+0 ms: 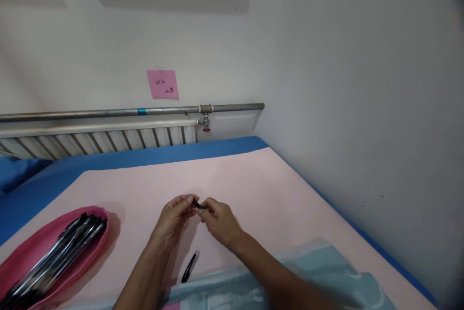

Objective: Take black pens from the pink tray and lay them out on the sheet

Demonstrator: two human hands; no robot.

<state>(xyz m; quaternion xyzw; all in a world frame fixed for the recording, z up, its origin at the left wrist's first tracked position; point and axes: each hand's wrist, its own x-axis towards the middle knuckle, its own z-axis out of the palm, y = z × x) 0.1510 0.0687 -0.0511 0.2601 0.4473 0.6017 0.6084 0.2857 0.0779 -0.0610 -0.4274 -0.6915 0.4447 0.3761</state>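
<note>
Over a pale pink sheet (232, 175), near the middle of the view, holding a short, slim black piece (196, 204) between the left hand (176, 216) and the right hand (219, 220). Pinching one end between left thumb and fingertips, curling the other left fingers loosely. Pinching the opposite end between right thumb and forefinger, folding the remaining right fingers toward the palm. Slanting the piece down from left to right; covering too much of it for telling whether in one part or two.

Judging from this pose, working at a close two-handed fingertip step, apparently just above the sheet. Calling next, most likely, for a firm pinch at both ends, and for lining up any turn or pull along the piece's length without slipping.

Below the hands, showing a loose pen (190, 266), black with a clear end, lying tilted beside a rumpled blue-green cloth (322, 266). To the left, showing a pink basket (34, 252) holding a bundle of clear-and-black pens (68, 247). Beyond the sheet, showing a blue cover (163, 153), a white radiator (105, 141), a metal pipe (90, 114) and, above, a pink note (162, 84) sticking to the wall (348, 83).
</note>
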